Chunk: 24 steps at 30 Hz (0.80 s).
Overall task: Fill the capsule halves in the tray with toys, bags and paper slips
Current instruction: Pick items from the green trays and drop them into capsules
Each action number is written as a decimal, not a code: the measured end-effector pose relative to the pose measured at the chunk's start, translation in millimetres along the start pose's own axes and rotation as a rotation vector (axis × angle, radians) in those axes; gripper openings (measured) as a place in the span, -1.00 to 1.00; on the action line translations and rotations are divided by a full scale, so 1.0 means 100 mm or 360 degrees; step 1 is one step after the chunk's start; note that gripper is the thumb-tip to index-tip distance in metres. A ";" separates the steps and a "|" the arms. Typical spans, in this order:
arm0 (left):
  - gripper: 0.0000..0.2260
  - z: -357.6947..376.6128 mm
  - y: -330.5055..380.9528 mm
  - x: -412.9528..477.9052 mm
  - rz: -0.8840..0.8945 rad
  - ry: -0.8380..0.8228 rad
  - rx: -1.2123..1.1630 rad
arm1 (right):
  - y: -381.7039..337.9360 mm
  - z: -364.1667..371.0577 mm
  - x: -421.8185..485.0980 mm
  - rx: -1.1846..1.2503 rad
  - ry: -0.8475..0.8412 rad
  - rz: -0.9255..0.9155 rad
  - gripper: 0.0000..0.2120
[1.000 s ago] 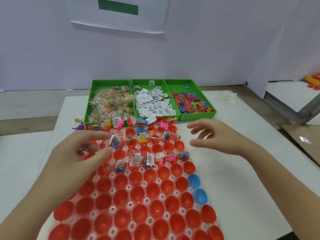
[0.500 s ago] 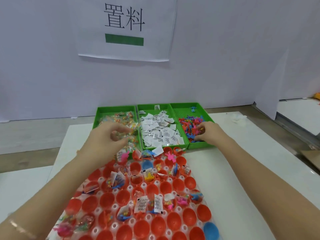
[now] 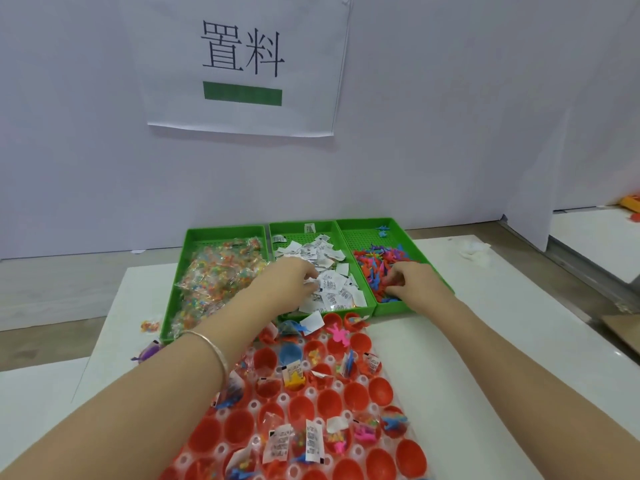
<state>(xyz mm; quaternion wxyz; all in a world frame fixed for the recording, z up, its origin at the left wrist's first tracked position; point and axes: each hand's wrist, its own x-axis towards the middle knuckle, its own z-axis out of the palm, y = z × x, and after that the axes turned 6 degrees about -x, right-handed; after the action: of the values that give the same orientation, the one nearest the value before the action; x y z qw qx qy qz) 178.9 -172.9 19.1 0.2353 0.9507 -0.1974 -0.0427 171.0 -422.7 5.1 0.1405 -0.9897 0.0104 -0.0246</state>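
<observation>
Your white desk (image 3: 467, 358) carries green plastic bins (image 3: 336, 237) at 12 o'clock. Your left hand (image 3: 291, 278) pinches white paper slips (image 3: 332, 282); your right hand (image 3: 412, 280), at 1 o'clock, pinches coloured plastic toys (image 3: 377, 268).

3 green bins (image 3: 225, 233), 1 capsule tray (image 3: 284, 398), 1 blue capsule half (image 3: 291, 353), 1 wall sign (image 3: 173, 98), 1 bracelet (image 3: 214, 348), 2 hands: left (image 3: 291, 278), right (image 3: 412, 282).

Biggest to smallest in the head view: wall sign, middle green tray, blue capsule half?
1. White paper wall sign
2. Green plastic tray of paper slips
3. Round blue plastic capsule half
</observation>
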 end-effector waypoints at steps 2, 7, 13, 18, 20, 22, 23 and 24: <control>-0.72 0.08 0.04 0.06 -0.0022 -0.0056 0.0150 | 0.01 0.06 -0.01 0.0022 0.0087 0.0024 -0.95; -0.89 0.13 0.01 0.17 -0.0068 -0.0006 0.0203 | 0.00 0.15 -0.03 0.0220 0.0329 0.0202 -0.73; -0.89 -0.01 -0.05 0.03 -0.0021 0.0208 -0.0116 | -0.17 0.07 -0.06 0.1249 0.0833 0.0500 -0.78; -0.90 -0.33 -0.34 -0.39 -0.0103 0.0607 -0.0516 | -0.58 -0.02 -0.15 0.1705 0.0560 0.0309 -0.85; -0.94 -0.47 -0.51 -0.59 -0.0233 0.0686 -0.0628 | -0.84 -0.04 -0.19 0.1696 0.0418 0.0158 -0.81; -0.97 -0.58 -0.67 -0.80 -0.0378 0.0785 -0.0871 | -1.11 -0.02 -0.20 0.1518 0.0242 -0.0012 -0.78; -0.94 -0.61 -0.73 -0.90 -0.0439 0.0833 -0.1038 | -1.25 0.01 -0.21 0.1353 0.0142 -0.0141 -0.81; -0.92 -0.64 -0.77 -1.01 -0.0489 0.0871 -0.1189 | -1.38 0.05 -0.21 0.1140 0.0049 -0.0298 -0.87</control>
<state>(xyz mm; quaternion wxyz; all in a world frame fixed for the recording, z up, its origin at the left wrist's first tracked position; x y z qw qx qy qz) 124.3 -42.7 38.7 0.5948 0.7956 0.0434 0.1067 152.2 -288.2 37.9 0.4749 -0.8740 -0.0874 -0.0543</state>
